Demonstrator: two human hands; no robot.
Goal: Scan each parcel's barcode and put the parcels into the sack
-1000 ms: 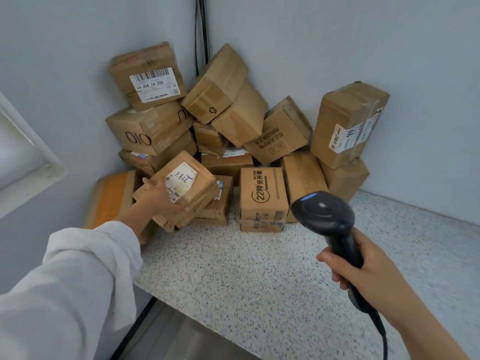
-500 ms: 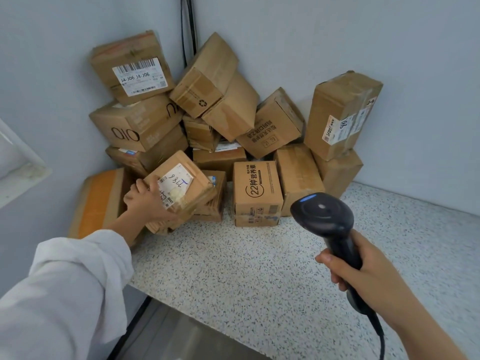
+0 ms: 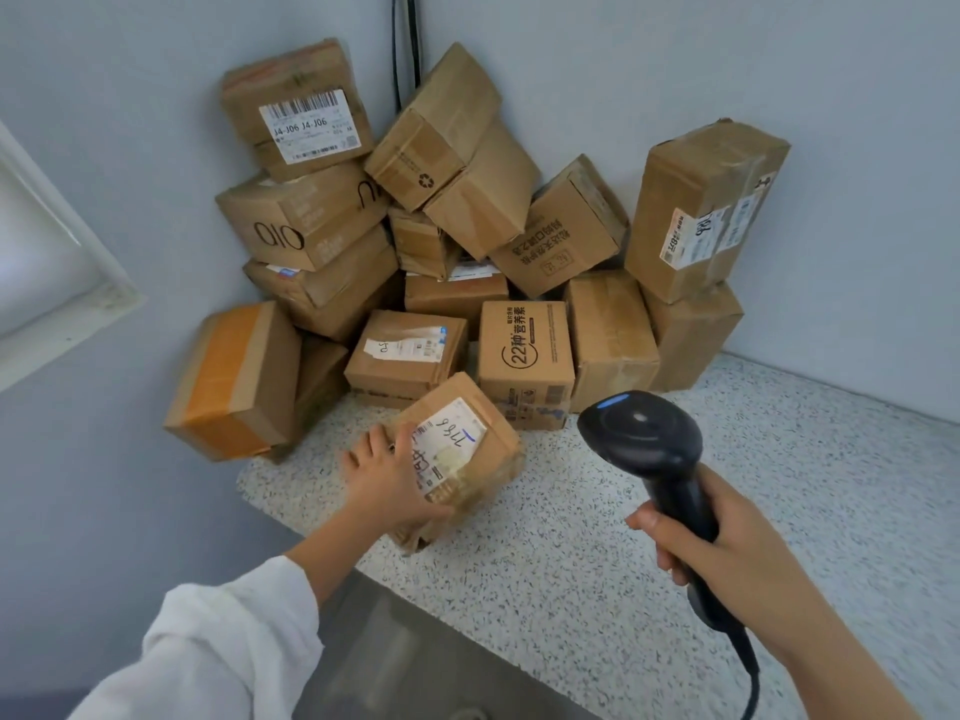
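Observation:
My left hand (image 3: 387,478) grips a small brown cardboard parcel (image 3: 491,459) by its left side, label up, with "7766" handwritten on the white label. The parcel rests low over the speckled counter (image 3: 597,553), in front of the pile. My right hand (image 3: 727,553) holds a black barcode scanner (image 3: 641,433) by its handle, head pointing toward the parcel from the right, about a hand's width away. A pile of brown parcels (image 3: 524,350) fills the corner behind. No sack is in view.
Grey walls meet in the corner behind the pile, with black cables (image 3: 405,54) running down it. A white window frame (image 3: 67,252) juts out at left. A parcel with orange tape (image 3: 234,376) leans at the pile's left. A metal surface (image 3: 415,662) lies below the counter's front edge.
My left hand has pulled the labelled parcel away from the pile, toward me and to the right, closer to the scanner. A parcel with a torn white label is now uncovered behind it.

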